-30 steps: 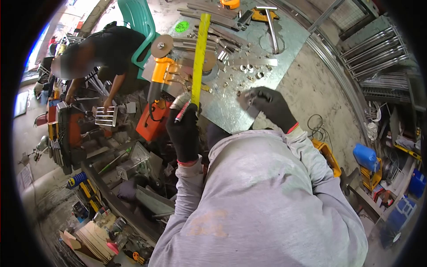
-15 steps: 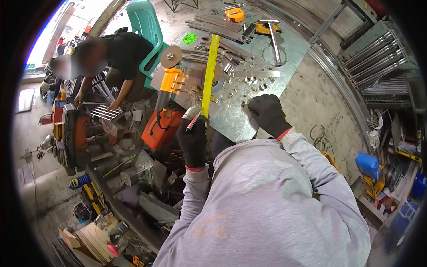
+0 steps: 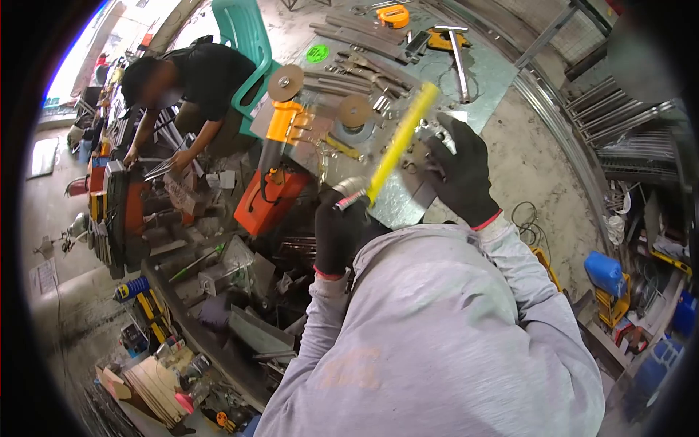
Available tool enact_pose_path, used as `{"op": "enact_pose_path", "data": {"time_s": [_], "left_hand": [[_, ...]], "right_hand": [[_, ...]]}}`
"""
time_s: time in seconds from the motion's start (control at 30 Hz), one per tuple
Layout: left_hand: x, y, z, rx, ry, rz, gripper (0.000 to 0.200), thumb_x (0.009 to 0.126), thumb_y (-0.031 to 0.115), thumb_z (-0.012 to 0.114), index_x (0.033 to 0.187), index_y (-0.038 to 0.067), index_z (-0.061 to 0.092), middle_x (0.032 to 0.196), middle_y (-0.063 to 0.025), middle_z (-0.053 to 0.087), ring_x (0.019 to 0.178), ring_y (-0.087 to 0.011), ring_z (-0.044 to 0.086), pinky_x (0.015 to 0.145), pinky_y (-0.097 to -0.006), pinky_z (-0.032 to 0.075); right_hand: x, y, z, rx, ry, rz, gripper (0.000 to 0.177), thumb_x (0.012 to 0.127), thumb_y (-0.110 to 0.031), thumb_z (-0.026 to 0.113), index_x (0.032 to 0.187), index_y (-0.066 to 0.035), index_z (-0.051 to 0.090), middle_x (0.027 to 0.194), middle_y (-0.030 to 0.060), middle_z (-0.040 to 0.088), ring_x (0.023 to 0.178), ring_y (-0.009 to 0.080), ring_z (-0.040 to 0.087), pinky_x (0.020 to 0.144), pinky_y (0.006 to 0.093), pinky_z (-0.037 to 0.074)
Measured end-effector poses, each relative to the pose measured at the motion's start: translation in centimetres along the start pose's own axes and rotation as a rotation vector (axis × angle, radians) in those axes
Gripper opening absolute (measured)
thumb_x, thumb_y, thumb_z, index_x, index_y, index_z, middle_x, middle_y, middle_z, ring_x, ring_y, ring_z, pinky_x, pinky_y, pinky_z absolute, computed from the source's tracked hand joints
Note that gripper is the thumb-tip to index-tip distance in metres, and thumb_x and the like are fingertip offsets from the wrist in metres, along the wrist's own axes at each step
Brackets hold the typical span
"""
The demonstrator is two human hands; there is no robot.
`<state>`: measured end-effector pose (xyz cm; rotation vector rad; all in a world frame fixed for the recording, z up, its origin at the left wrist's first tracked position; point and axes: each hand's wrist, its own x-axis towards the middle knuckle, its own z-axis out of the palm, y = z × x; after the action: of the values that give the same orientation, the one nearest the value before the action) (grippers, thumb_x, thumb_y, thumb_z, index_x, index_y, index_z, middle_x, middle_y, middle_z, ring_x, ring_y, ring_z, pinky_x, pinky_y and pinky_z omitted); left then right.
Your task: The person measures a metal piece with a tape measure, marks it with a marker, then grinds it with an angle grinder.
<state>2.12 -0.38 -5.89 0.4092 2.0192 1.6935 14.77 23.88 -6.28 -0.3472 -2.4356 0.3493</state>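
My left hand (image 3: 338, 237), in a black glove, is closed around the lower end of a long yellow tape measure blade (image 3: 402, 142), which slants up to the right and is blurred. A red and white marker (image 3: 351, 200) is tucked in the same grip, and a silvery rounded piece (image 3: 349, 187) shows at the thumb side. My right hand (image 3: 470, 171), gloved too, reaches over the right edge of the metal sheet tabletop (image 3: 400, 207), its fingers apart beside small metal rings (image 3: 410, 166). Part of these rings is hidden behind the fingers and the blade.
On the table are an angle grinder (image 3: 282, 127), cutting discs (image 3: 355, 111), metal strips (image 3: 357, 36), an orange tape measure (image 3: 393, 16) and a T-shaped metal bar (image 3: 459, 65). A red-orange case (image 3: 269, 204) stands left of it. A co-worker (image 3: 207, 80) bends over metal bars near a green chair (image 3: 244, 36).
The yellow blade has swung to the right, from nearly upright to slanted. My right hand has moved up and to the right, and its fingers have spread. My left hand has shifted right.
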Motion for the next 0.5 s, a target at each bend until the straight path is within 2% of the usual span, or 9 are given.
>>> {"op": "enact_pose_path", "data": {"time_s": [0.07,0.13,0.17,0.2,0.23,0.27,0.3,0.37,0.5], "left_hand": [[-0.6,1.9,0.8,0.111,-0.247,-0.094,0.027,0.102,0.004,0.070,0.128,-0.001,0.074,0.105,-0.0024,0.077,0.090,-0.0067,0.069,0.077,-0.0242,0.056],[-0.5,1.8,1.1,0.056,-0.310,-0.164,0.026,0.102,0.004,0.071,0.127,-0.001,0.075,0.106,-0.0022,0.077,0.090,-0.0065,0.069,0.077,-0.0241,0.056],[-0.3,1.8,1.3,0.063,-0.292,-0.073,0.027,0.101,0.005,0.072,0.127,-0.002,0.075,0.106,-0.0039,0.079,0.094,-0.0091,0.070,0.082,-0.0273,0.057],[0.0,1.9,1.3,0.070,-0.268,0.018,0.028,0.100,0.005,0.072,0.127,-0.002,0.076,0.106,-0.0057,0.081,0.098,-0.0118,0.072,0.086,-0.0306,0.058],[0.7,1.4,0.4,0.337,-0.190,0.278,0.026,0.101,0.006,0.073,0.126,-0.003,0.076,0.108,-0.0047,0.080,0.100,-0.0136,0.072,0.089,-0.0316,0.058],[0.9,0.8,0.2,0.104,-0.005,0.049,0.027,0.103,0.006,0.070,0.129,0.000,0.076,0.106,-0.0034,0.080,0.096,-0.0147,0.073,0.088,-0.0317,0.058],[1.2,1.5,-0.7,0.074,0.097,0.110,0.029,0.104,0.006,0.067,0.132,0.000,0.074,0.108,-0.0041,0.079,0.096,-0.0151,0.073,0.088,-0.0317,0.058],[2.2,2.4,-3.4,0.041,0.201,0.180,0.031,0.106,0.007,0.065,0.135,0.000,0.072,0.110,-0.0047,0.078,0.097,-0.0154,0.073,0.089,-0.0317,0.059],[2.9,2.1,-6.3,-0.219,0.284,0.176,0.035,0.107,0.008,0.062,0.141,-0.001,0.067,0.118,-0.0065,0.075,0.099,-0.0144,0.071,0.086,-0.0304,0.058]], "right_hand": [[1.4,-0.4,-1.9,0.027,0.018,-0.084,0.051,0.083,-0.019,0.084,0.131,-0.017,0.070,0.143,0.0098,0.066,0.141,0.0346,0.055,0.114,0.0581,0.044],[1.1,0.6,-2.0,-0.066,-0.228,-0.243,0.043,0.083,-0.023,0.085,0.125,-0.019,0.073,0.138,0.0057,0.068,0.138,0.0329,0.056,0.112,0.0597,0.044],[1.1,1.3,-1.8,-0.023,-0.240,-0.191,0.034,0.083,-0.023,0.084,0.116,-0.021,0.077,0.120,0.0035,0.075,0.123,0.0306,0.067,0.108,0.0539,0.049],[0.9,2.3,-1.7,-0.030,-0.230,-0.200,0.034,0.083,-0.023,0.084,0.116,-0.021,0.077,0.120,0.0035,0.075,0.123,0.0306,0.067,0.108,0.0539,0.049],[0.5,3.4,-1.4,0.031,-0.294,-0.046,0.030,0.084,-0.021,0.083,0.114,-0.019,0.077,0.110,0.0053,0.076,0.112,0.0312,0.071,0.101,0.0514,0.052],[0.2,4.3,-1.0,0.095,-0.359,0.110,0.026,0.085,-0.018,0.082,0.111,-0.016,0.078,0.101,0.0072,0.077,0.100,0.0319,0.075,0.095,0.0488,0.056],[-0.2,5.3,-0.2,0.094,-0.352,0.101,0.026,0.085,-0.018,0.082,0.111,-0.016,0.078,0.101,0.0072,0.077,0.100,0.0319,0.075,0.095,0.0488,0.056],[-0.1,7.2,1.6,0.170,-0.190,0.354,0.017,0.093,-0.026,0.073,0.106,-0.017,0.080,0.090,0.0136,0.076,0.084,0.0369,0.076,0.079,0.0485,0.059],[4.7,9.9,5.1,-0.030,-0.301,0.380,0.024,0.096,-0.034,0.065,0.107,-0.015,0.077,0.097,0.0149,0.077,0.090,0.0395,0.075,0.079,0.0537,0.059]]}}
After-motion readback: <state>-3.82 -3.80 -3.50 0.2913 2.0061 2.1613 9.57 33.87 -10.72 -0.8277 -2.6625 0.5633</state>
